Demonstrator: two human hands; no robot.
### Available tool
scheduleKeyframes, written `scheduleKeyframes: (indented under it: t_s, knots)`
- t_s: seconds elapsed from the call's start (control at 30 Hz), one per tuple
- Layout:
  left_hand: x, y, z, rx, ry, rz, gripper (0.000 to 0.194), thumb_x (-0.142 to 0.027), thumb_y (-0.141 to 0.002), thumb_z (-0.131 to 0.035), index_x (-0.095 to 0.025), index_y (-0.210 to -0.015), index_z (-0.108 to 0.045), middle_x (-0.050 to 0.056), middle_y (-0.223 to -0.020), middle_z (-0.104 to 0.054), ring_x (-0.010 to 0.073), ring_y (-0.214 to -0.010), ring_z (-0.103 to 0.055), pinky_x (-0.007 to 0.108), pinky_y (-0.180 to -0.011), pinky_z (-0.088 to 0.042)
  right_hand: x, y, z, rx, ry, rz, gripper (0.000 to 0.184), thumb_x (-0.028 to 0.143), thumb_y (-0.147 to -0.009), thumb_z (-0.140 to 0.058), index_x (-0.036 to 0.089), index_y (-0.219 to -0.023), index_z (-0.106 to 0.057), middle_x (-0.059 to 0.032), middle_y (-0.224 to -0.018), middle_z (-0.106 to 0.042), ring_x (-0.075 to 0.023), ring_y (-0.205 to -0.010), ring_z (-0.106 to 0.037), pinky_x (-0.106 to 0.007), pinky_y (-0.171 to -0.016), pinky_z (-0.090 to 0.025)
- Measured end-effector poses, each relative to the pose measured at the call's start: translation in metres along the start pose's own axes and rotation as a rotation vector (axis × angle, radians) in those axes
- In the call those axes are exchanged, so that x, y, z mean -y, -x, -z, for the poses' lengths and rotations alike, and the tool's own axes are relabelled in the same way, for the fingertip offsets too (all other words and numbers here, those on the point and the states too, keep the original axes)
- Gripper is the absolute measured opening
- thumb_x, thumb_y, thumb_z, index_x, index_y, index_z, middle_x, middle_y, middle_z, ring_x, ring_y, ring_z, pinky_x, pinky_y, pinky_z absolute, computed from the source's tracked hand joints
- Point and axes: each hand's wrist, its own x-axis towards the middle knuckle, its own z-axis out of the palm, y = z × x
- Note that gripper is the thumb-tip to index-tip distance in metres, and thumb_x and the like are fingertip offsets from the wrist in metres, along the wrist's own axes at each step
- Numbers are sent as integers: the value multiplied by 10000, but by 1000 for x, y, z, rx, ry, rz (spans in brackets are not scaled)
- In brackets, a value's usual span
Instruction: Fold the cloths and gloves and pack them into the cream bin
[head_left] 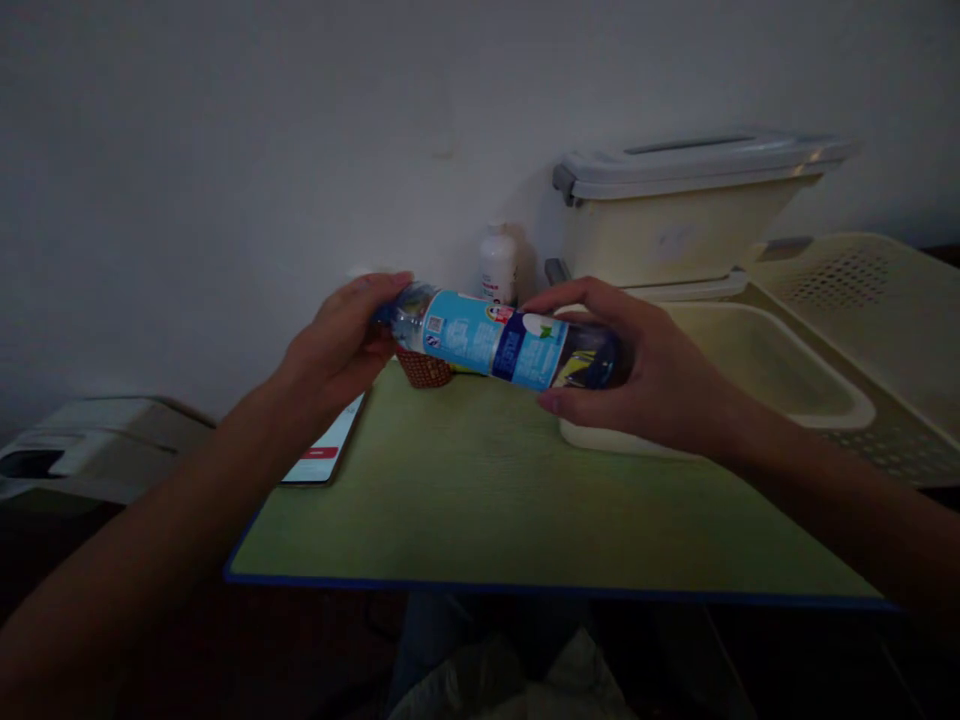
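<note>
A clear plastic bottle (pixel 480 340) with a light and dark blue label is held nearly level above the table, its cap end a little higher on the left. My left hand (pixel 345 335) is closed around the blue cap and neck. Around the base end, my right hand (pixel 637 370) grips with the thumb below and fingers above. Something dark with yellow shows through the clear base. Behind the bottle stand a white bottle (pixel 499 262) and a small reddish woven basket (pixel 425 368), both partly covered by it.
A tablet or phone (pixel 324 450) with a lit screen lies at the table's left. Cream storage bins (pixel 675 235) and an open perforated lid (pixel 847 280) fill the right. The green tabletop (pixel 465 500) has a blue front edge. A white plastic object (pixel 97 440) stands left of the table.
</note>
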Motion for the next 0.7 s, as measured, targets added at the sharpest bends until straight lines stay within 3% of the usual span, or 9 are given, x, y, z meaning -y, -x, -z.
scheduleKeyframes:
  t_s: [0.07, 0.23, 0.37, 0.53, 0.7]
  knots:
    - [-7, 5, -5, 50, -104, 42, 320, -35, -851, -461, -111, -550, -539, -22, -484, -480, 26, -369, -398, 106, -295, -208, 0, 3, 14, -53, 40, 3, 447, 311, -632, -680, 212, -1042, -534, 29, -869, -589, -92, -659, -577, -193, -537, -449]
    - [-11, 8, -11, 192, -129, 241, 220, -9, -803, -499, -107, -667, -643, 38, -620, -600, 80, -468, -538, 144, -404, -443, -12, 13, 44, -55, 200, -5, 446, 274, -582, -709, 194, -996, -562, 31, -764, -591, -94, -576, -552, -199, -497, -443]
    - [2, -1, -18, 302, -202, 337, 183, -32, -782, -523, -76, -781, -701, 103, -719, -654, 166, -607, -639, 213, -489, -530, -30, 24, 63, -5, 411, -22, 459, 234, -564, -709, 204, -1004, -583, -2, -819, -641, -143, -633, -591, -264, -572, -468]
    - [23, -14, -35, 549, -160, 405, 164, -36, -718, -644, -74, -859, -718, 146, -877, -689, 211, -717, -688, 251, -606, -580, -42, 38, 85, 72, 567, -111, 461, 106, -595, -630, 177, -1044, -551, -50, -867, -665, -179, -702, -618, -287, -605, -457]
    - [32, -17, -60, 517, -269, 436, 201, 5, -697, -649, -78, -863, -724, 134, -892, -708, 202, -704, -701, 272, -624, -590, -55, 45, 103, 51, 649, -50, 417, 91, -619, -576, 196, -1021, -545, -39, -852, -656, -164, -697, -610, -262, -594, -430]
